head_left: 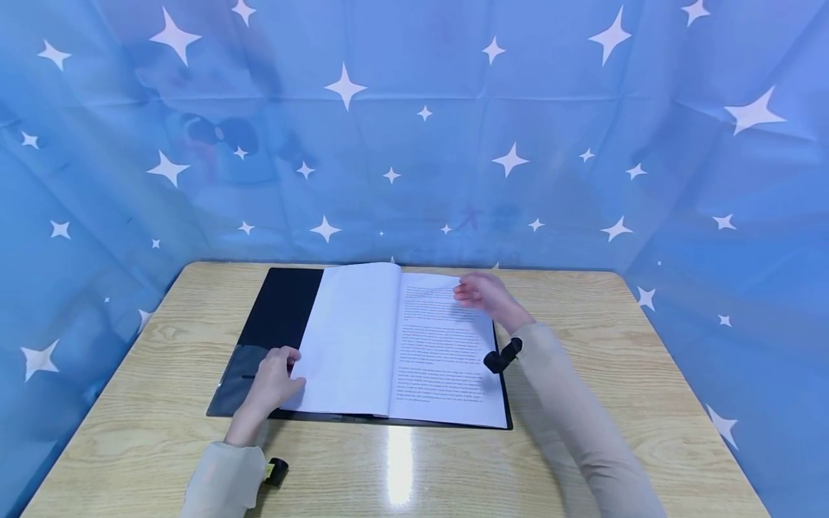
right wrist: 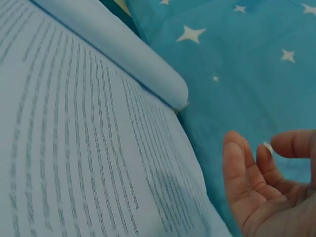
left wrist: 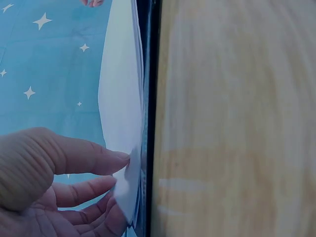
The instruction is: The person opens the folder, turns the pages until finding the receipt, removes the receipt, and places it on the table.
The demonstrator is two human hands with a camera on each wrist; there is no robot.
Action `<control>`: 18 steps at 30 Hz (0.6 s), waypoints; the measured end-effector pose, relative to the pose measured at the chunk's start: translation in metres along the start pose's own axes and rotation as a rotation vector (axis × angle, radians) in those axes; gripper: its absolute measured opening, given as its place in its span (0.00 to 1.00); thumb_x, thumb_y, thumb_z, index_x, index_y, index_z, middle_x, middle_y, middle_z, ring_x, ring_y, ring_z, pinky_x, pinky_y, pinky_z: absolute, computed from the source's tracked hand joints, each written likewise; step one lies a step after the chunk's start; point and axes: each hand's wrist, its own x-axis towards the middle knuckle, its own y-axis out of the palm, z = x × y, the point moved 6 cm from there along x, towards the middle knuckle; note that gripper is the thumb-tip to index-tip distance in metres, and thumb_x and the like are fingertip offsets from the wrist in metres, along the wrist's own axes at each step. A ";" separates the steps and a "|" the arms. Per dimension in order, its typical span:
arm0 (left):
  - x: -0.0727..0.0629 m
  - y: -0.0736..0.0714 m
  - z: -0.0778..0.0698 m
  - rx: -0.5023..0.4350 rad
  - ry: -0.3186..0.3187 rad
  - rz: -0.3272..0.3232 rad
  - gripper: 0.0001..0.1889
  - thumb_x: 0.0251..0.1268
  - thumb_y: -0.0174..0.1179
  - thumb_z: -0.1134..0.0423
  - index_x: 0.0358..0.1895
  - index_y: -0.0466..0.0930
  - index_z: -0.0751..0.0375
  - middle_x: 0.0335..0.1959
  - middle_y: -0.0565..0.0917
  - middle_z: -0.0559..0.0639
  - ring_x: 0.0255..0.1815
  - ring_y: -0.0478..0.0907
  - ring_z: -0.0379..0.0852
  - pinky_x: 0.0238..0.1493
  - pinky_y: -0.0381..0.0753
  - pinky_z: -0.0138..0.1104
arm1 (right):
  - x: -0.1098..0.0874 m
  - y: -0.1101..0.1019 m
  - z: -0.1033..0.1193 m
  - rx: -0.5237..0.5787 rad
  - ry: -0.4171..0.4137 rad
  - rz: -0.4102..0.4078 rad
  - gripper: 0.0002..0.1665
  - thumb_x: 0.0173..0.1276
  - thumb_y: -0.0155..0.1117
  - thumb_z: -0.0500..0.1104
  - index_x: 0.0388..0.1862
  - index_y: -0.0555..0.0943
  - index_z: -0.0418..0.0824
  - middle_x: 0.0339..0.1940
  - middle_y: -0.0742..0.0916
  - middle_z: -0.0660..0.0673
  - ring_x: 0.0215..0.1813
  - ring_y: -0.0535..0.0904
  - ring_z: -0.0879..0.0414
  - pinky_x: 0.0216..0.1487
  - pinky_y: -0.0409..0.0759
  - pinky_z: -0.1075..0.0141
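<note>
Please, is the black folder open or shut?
The black folder is open: it lies spread on the table, showing a blank page beside a printed page.

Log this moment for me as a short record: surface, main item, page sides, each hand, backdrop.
Surface: wood-grain table
Main item: black folder, lying open
Left page: no print visible, bulging near the middle fold
Right page: covered in printed lines, wording too small to read
Left hand: at the left page's outer edge, thumb touching it; whether it grips is unclear
Right hand: near the right page's upper outer corner, holding nothing
Backdrop: blue cloth with white stars
</note>
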 end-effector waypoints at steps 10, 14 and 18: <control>0.002 0.003 0.003 -0.018 0.040 -0.014 0.15 0.45 0.62 0.77 0.41 0.79 0.76 0.44 0.75 0.67 0.42 0.74 0.58 0.44 0.75 0.48 | 0.005 -0.033 -0.002 -0.001 0.007 -0.096 0.25 0.72 0.47 0.37 0.62 0.61 0.22 0.29 0.81 0.48 0.30 0.80 0.61 0.39 0.79 0.70; 0.002 0.003 0.003 -0.027 0.070 -0.027 0.15 0.44 0.62 0.77 0.41 0.79 0.76 0.42 0.76 0.65 0.40 0.74 0.56 0.43 0.76 0.47 | 0.008 -0.046 -0.003 -0.056 0.007 -0.181 0.26 0.71 0.48 0.39 0.63 0.63 0.25 0.37 0.80 0.46 0.36 0.78 0.59 0.45 0.78 0.68; 0.001 0.002 0.002 -0.031 0.094 -0.035 0.15 0.44 0.61 0.78 0.41 0.80 0.77 0.41 0.76 0.65 0.40 0.75 0.56 0.42 0.76 0.47 | 0.011 -0.056 -0.004 -0.089 0.012 -0.243 0.26 0.71 0.49 0.41 0.65 0.64 0.30 0.54 0.76 0.38 0.53 0.74 0.50 0.56 0.73 0.62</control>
